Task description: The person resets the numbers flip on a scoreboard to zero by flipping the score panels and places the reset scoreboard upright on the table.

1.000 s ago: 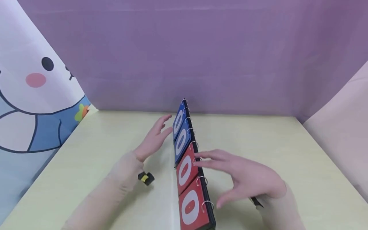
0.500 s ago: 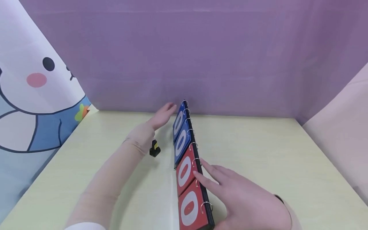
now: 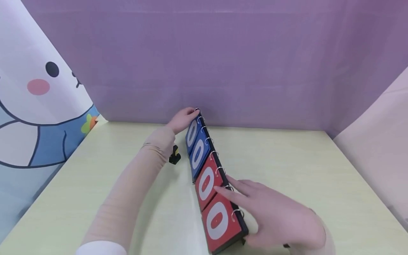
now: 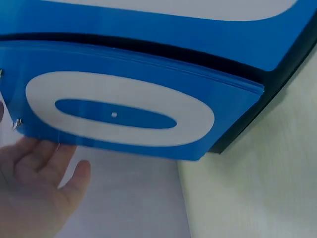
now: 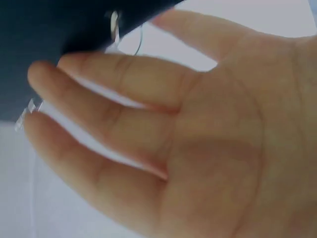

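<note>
A flip scoreboard (image 3: 205, 184) stands lengthwise on the table, with blue and red cards showing white zeros on its left-facing side and metal rings along its black top edge. My left hand (image 3: 183, 119) holds its far blue end; in the left wrist view, that hand's fingers (image 4: 47, 158) reach behind the card's edge. At the near red end is my right hand (image 3: 277, 212), one finger extended over the top edge and the thumb close to the near corner. In the right wrist view its fingers (image 5: 114, 114) lie fairly straight against the dark back (image 5: 44, 29).
The pale table (image 3: 302, 170) extends on both sides of the scoreboard. Behind it hangs a purple cloth (image 3: 223, 63). A printed cartoon cloth (image 3: 35, 117) borders the left side, a pale one (image 3: 382, 141) the right.
My left hand has moved forward to the scoreboard's far end. My right hand has come down onto the near end. The scoreboard has turned slightly, its near end to the right, its far end to the left.
</note>
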### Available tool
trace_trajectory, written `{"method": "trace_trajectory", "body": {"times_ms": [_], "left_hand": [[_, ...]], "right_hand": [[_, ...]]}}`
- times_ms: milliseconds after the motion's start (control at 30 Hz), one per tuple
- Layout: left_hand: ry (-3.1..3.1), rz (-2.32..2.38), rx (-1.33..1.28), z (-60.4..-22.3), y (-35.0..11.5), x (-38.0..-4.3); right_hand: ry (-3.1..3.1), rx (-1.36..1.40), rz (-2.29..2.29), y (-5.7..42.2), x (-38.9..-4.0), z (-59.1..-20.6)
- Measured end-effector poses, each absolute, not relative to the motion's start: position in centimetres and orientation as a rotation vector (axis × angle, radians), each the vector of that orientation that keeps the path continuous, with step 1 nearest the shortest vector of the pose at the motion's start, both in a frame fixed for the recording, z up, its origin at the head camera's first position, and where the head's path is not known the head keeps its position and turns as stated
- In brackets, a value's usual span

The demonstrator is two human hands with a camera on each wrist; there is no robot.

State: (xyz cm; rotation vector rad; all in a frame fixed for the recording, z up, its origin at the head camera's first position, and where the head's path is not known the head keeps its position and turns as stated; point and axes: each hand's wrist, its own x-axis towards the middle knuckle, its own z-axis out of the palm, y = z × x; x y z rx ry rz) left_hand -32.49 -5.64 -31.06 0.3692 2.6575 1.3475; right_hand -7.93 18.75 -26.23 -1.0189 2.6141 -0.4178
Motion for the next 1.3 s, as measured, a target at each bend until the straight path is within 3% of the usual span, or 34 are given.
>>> {"method": "trace_trajectory", "body": {"times_ms": [367, 567, 767, 1100, 1300], "left_hand": [[2.848, 1.545, -0.062, -32.2, -9.5, -32.6], [2.808, 1.655, -0.338, -31.7, -11.9, -31.7], [2.761, 1.675, -0.42, -31.2, -12.9, -30.8], [2.707, 1.703, -0.505, -31.5, -12.9, -31.0], [2.633, 1.79, -0.588, -31.6, -12.1, -30.9]], "right_hand": [[2.684, -0.956, -0.62, 23.9, -15.0, -27.1], [2.815, -0.556, -0.786, 26.9, -18.8, -28.3], [2.865, -0.223, -1.051, 27.6, -21.0, -29.7], [2.679, 0.024, -1.604, 27.2, -24.2, -31.3], [2.653, 0.223, -1.659, 26.9, -27.1, -30.8]]}}
